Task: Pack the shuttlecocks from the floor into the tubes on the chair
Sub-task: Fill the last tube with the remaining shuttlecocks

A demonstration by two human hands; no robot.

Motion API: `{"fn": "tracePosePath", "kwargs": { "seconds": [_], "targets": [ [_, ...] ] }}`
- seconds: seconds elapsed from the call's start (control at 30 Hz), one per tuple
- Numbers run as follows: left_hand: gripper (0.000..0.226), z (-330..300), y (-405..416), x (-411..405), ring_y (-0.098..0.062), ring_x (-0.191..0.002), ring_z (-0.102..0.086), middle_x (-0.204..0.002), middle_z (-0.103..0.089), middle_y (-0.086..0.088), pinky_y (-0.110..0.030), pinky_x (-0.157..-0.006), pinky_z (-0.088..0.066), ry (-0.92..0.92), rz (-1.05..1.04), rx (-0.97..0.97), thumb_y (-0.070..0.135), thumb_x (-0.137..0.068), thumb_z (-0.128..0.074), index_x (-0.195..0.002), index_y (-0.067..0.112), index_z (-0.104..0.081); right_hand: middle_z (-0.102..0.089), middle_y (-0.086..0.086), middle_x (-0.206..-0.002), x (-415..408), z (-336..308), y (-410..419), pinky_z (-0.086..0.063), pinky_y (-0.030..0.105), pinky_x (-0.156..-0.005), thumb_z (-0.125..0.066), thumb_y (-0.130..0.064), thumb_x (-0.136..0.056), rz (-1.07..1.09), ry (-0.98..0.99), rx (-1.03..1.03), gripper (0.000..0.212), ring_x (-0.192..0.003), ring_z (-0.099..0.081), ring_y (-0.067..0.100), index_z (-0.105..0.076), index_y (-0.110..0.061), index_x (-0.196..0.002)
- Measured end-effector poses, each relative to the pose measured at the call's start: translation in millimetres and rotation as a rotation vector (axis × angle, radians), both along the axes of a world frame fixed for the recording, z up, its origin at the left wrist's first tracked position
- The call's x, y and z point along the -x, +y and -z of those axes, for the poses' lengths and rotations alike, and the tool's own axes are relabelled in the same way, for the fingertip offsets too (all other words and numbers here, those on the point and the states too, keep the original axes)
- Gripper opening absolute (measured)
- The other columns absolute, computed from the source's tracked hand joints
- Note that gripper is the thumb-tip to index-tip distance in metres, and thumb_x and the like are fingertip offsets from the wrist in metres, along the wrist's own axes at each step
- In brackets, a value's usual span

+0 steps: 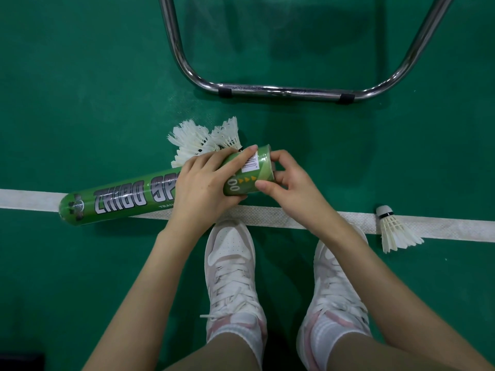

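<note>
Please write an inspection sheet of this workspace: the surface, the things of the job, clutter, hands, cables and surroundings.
Surface: green court floor with a white line across it.
Job's things: green tube held level above the floor; cluster of shuttlecocks on the floor behind it; one shuttlecock lying on the line to the right.
Clutter: nothing seen.
Hands: left hand grips the tube's body; right hand pinches the tube's end.
Cables: nothing seen.
Surroundings: chrome chair frame ahead; white shoes below.
</note>
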State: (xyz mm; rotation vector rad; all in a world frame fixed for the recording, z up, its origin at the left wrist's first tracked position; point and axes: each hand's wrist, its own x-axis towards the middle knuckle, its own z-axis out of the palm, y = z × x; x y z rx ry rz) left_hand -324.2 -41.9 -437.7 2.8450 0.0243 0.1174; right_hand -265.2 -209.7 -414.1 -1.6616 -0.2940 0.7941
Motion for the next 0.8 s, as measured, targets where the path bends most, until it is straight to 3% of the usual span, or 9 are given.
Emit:
{"fn": "tracePosePath", "kwargs": {
  "seconds": [0.13,0.37,0.53,0.67,0.73,0.8],
  "targets": [
    [0.084,-2.7,15.1,0.0,-0.030,-0.106,-0.055,-0.123,-0.058,-0.005,-0.040,-0.087,-0.039,-0.007,-0.036,0.010,0.040,-0.064,-0.077,-0.137,0.038,-0.036,-0.067,-0.010,-0.096,-11.9,-2.6,8.2,-0.048,0.026,-0.093,-0.064,-0.010,-0.085,-0.023,-0.088,0.026,0.023,-0.095,-0.063,0.004,-0.057,-0.019,-0.104],
    [0.088,0.5,43.4,1.8,-0.029,-0.106,-0.054,-0.123,-0.058,-0.003,-0.041,-0.087,-0.039,0.046,-0.100,-0.005,0.037,-0.061,-0.083,-0.137,0.037,-0.039,-0.064,-0.016,-0.089,-36.5,10.1,23.4,-0.047,0.014,-0.085,-0.063,-0.016,-0.087,-0.039,-0.152,0.110,0.010,-0.088,-0.061,0.001,-0.060,-0.024,-0.092],
    [0.087,1.0,61.1,3.4,-0.028,-0.110,-0.054,-0.125,-0.058,-0.001,-0.042,-0.089,-0.038,0.050,-0.143,0.021,0.039,-0.062,-0.083,-0.138,0.034,-0.041,-0.061,-0.003,-0.105,-54.4,22.5,41.8,-0.043,0.010,-0.079,-0.057,-0.009,-0.090,-0.103,-0.279,0.132,0.019,-0.094,-0.057,0.008,-0.057,-0.010,-0.109],
    [0.087,2.0,65.9,6.6,-0.028,-0.111,-0.053,-0.126,-0.057,-0.001,-0.042,-0.089,-0.037,0.068,-0.171,0.047,0.038,-0.063,-0.083,-0.138,0.035,-0.039,-0.049,-0.001,-0.131,-68.8,36.6,63.8,-0.038,0.030,-0.103,-0.049,0.000,-0.091,-0.140,-0.392,0.188,0.038,-0.122,-0.043,0.014,-0.049,-0.013,-0.126],
    [0.087,2.3,66.7,6.8,-0.027,-0.111,-0.053,-0.126,-0.057,0.000,-0.041,-0.090,-0.036,0.071,-0.175,0.054,0.039,-0.063,-0.082,-0.139,0.036,-0.039,-0.041,0.002,-0.142,-74.6,42.9,72.7,-0.027,0.028,-0.111,-0.049,0.000,-0.091,-0.170,-0.421,0.247,0.046,-0.134,-0.032,0.016,-0.044,-0.015,-0.134],
    [0.087,2.3,67.5,7.3,-0.027,-0.111,-0.053,-0.126,-0.057,0.000,-0.041,-0.090,-0.037,0.067,-0.172,0.052,0.040,-0.063,-0.082,-0.139,0.037,-0.038,-0.041,0.003,-0.144,-77.9,48.5,76.2,-0.020,0.020,-0.107,-0.051,-0.003,-0.092,-0.198,-0.424,0.300,0.048,-0.135,-0.029,0.016,-0.041,-0.015,-0.137]
  ]
}}
